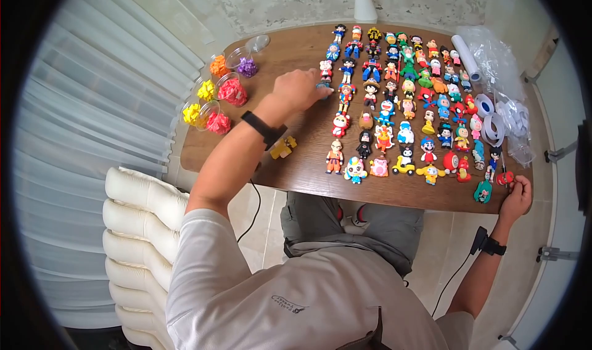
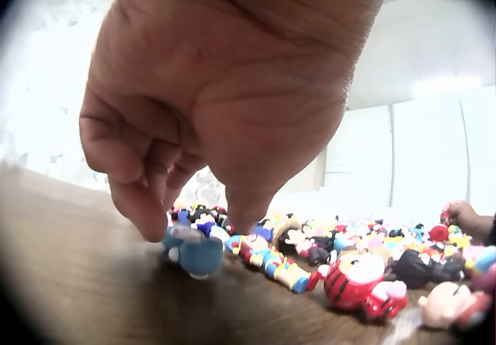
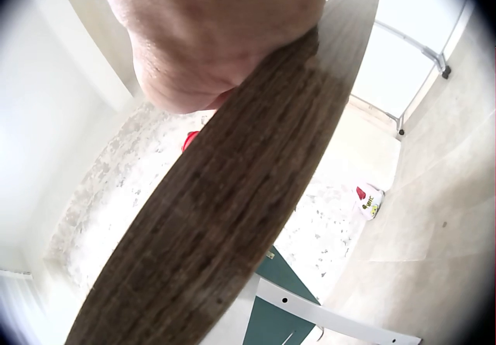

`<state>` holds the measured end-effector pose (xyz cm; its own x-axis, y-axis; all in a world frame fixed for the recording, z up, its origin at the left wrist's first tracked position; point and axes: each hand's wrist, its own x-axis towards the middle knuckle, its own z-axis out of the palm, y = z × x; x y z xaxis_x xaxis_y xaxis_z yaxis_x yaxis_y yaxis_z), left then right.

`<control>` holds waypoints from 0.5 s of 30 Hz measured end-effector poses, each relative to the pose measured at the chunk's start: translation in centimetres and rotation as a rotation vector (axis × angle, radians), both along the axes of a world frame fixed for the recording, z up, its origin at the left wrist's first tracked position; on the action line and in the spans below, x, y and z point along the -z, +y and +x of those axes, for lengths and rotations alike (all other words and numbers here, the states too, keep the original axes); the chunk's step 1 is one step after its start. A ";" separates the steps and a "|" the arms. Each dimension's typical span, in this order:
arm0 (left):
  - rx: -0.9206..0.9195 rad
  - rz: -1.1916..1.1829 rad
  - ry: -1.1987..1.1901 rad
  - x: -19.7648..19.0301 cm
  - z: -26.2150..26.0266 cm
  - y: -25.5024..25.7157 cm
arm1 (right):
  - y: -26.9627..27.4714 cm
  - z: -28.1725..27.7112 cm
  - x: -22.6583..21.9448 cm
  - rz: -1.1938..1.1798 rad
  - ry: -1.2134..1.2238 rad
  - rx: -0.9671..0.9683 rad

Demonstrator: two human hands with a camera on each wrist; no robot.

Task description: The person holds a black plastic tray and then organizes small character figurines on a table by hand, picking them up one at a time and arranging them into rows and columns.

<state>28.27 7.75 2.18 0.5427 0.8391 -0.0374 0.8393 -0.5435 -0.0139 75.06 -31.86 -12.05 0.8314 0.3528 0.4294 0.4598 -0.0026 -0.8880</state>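
Note:
My left hand (image 1: 299, 88) reaches over the table to the left end of the rows of toy figures. Its thumb and fingers pinch a small blue toy figure (image 2: 195, 253), low over the wood. Just right of it lie a blue-and-yellow figure (image 2: 275, 266) and a red striped figure (image 2: 356, 283). My right hand (image 1: 519, 197) rests at the table's near right corner with its fingers loosely bent. Close beside those fingers is a round red toy (image 1: 504, 177), and a teal-haired figure (image 1: 483, 191) lies a little left. In the right wrist view the tabletop edge hides the right fingers.
Clear tubs of pink pieces (image 1: 232, 91), yellow pieces (image 1: 192, 114) and purple pieces (image 1: 247, 66) stand at the left. A yellow toy (image 1: 283, 148) lies under the left forearm. At the right are tape rolls (image 1: 493, 129), a white roll (image 1: 466, 57) and clear plastic wrap (image 1: 499, 60).

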 end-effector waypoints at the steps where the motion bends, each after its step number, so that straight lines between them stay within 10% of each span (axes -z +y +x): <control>1: 0.031 -0.007 0.001 -0.3 -0.9 -0.1 | 0.0 0.1 0.1 0.002 0.002 -0.001; 15: 0.215 -0.259 0.010 0.9 -11.7 -8.3 | 0.0 0.9 0.7 0.010 0.012 -0.009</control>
